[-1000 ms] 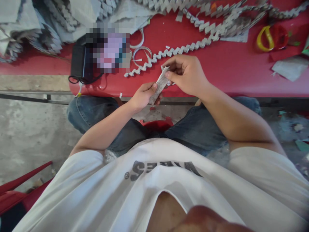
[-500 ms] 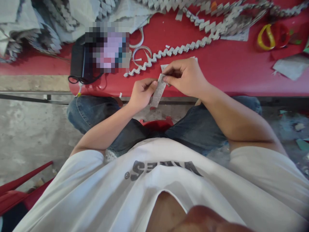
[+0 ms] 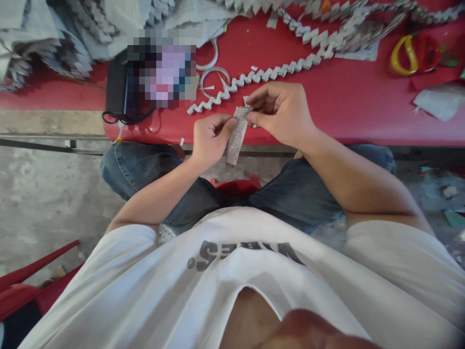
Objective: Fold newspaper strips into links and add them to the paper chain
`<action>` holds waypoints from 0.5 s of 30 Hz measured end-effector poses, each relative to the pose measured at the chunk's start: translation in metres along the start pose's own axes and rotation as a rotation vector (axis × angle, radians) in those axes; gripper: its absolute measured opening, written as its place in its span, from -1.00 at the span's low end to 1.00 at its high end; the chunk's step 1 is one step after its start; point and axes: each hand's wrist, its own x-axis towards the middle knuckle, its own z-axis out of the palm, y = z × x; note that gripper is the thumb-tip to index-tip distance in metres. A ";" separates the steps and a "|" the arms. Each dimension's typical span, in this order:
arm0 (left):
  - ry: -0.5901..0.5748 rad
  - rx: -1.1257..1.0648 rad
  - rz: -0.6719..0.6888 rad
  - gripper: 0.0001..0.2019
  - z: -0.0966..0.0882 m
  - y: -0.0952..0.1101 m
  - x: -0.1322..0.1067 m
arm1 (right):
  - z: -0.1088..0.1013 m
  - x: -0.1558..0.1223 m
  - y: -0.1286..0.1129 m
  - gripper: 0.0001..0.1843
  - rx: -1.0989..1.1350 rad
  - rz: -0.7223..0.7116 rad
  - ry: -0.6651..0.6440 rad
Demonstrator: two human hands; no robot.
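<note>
Over the worktop's near edge (image 3: 345, 137), left hand (image 3: 209, 139) and right hand (image 3: 285, 114) pinch a printed paper strip (image 3: 237, 139) (zigzag paper chain (image 3: 269, 74) beyond).

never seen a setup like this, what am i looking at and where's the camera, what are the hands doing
There's no machine here: these are a person's bare hands, seen by a camera worn on the head, looking forward and down. The left hand and right hand hold a small printed paper strip between them, near the edge of a red table. On the table lie a zigzag folded-paper chain, a black box with a cord, and a yellow loop. One patch is pixelated.
</note>
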 end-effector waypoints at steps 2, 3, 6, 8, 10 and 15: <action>-0.004 -0.006 0.027 -0.58 0.001 -0.004 0.001 | 0.003 -0.001 0.001 -0.51 -0.021 -0.008 0.006; -0.008 -0.013 0.036 -0.57 0.002 -0.006 0.001 | 0.005 -0.001 0.001 -0.51 -0.036 -0.011 0.008; -0.016 -0.064 0.028 -0.64 0.005 -0.012 0.002 | 0.008 -0.002 0.003 -0.54 -0.067 -0.024 0.042; -0.033 -0.103 -0.013 -0.72 0.007 -0.016 0.002 | 0.007 -0.001 0.004 -0.57 -0.074 -0.026 0.077; -0.062 -0.147 -0.074 -0.78 0.008 -0.020 0.002 | 0.005 0.001 0.005 -0.60 -0.074 -0.021 0.093; -0.118 -0.165 -0.164 -0.89 0.007 -0.025 0.002 | -0.005 0.006 0.001 -0.70 -0.066 -0.029 0.140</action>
